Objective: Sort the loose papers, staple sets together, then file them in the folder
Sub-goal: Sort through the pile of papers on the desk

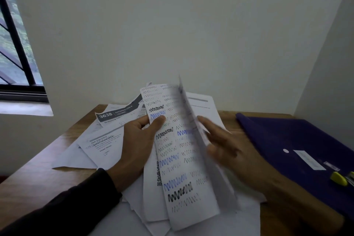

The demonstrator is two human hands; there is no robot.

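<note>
Left hand [140,140] pinches the scribbled sheet [178,159] above the paper pile [99,147]; right hand [226,147], blurred, fingers straight, lifts a page edge. Thin, floppy paper, best held near an edge. The folder [298,140] lies right of the pile.

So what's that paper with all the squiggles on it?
The squiggle paper is a white sheet covered in rows of zigzag pen scribbles in black, blue and grey. It is held tilted above the loose papers on the wooden table. The left hand pinches its left edge, and the blurred right hand turns another sheet beside it.
</note>
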